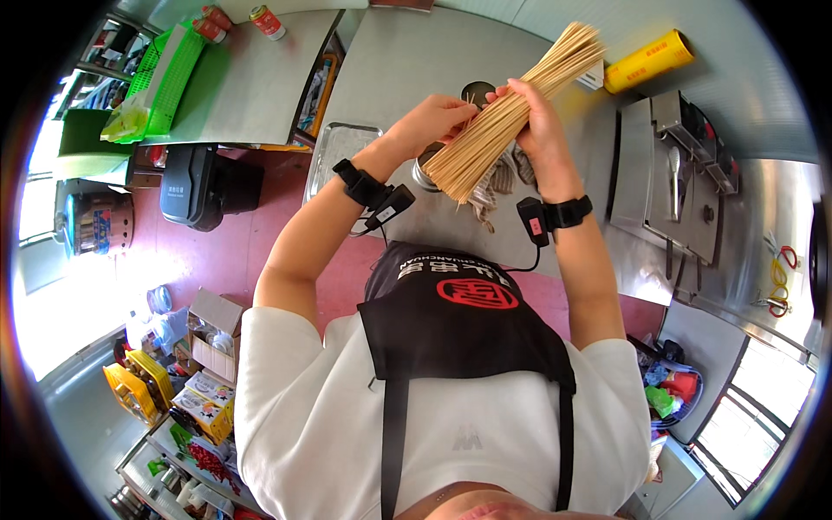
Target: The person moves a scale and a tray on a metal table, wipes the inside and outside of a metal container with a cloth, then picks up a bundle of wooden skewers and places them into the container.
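A thick bundle of bamboo skewers (520,117) slants over the steel worktable (403,58), its upper end toward the far right. My right hand (543,123) grips it around the middle, thumb on top. Beside the bundle's left side, my left hand (445,120) pinches a few thin sticks (470,101) that poke up past its fingertips. Below the hands a round metal container (422,179) is partly hidden by the bundle. A dark round object (478,91) shows behind the fingers. A striped cloth (500,179) lies crumpled under the bundle.
A rectangular metal tray (335,140) lies left of my left forearm. A yellow roll (650,62) is at the back right. Farther right is a steel fryer (682,188) with tongs (675,175). On the left table are a green basket (175,78) and several cans (267,23).
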Available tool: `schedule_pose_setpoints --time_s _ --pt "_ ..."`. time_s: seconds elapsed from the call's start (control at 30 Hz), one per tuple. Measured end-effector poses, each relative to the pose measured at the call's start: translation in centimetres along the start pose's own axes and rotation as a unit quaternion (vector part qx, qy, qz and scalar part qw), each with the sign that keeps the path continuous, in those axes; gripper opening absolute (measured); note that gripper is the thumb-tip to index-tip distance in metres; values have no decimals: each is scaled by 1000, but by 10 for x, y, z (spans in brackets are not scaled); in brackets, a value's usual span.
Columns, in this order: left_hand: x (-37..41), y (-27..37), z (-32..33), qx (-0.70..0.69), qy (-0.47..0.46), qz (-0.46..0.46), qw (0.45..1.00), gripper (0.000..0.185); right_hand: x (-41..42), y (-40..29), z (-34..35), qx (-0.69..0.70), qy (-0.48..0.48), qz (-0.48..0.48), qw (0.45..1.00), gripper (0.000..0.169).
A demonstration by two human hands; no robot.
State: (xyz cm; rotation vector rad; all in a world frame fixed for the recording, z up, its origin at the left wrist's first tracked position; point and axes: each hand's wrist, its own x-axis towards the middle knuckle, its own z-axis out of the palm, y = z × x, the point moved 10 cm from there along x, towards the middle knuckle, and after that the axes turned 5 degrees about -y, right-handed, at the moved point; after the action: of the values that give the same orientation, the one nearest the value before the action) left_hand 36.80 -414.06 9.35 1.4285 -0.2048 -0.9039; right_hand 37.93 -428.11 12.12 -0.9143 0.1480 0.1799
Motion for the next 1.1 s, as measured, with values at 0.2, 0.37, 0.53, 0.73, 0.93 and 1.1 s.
schedule_pose_setpoints --time_s 0.2,0.37,0.53,0.73,0.93,1.1 --pt "-4 -11 19 -75 -96 -41 992 70 12 12 -25 83 11 31 996 17" --pt "-12 -20 42 -266 -153 -89 948 85 18 14 -44 161 28 30 986 14" --pt "-36 -5 72 -379 -282 -45 880 89 17 10 -52 177 21 16 984 17" --pt "-51 7 83 -263 -310 4 913 84 19 5 -60 182 0 1 983 15" --pt "-58 2 82 -428 -302 -39 851 76 21 2 -73 174 -1 -9 985 14" --pt "-61 -34 61 -415 -271 -76 865 75 18 3 -72 173 15 -11 985 13"
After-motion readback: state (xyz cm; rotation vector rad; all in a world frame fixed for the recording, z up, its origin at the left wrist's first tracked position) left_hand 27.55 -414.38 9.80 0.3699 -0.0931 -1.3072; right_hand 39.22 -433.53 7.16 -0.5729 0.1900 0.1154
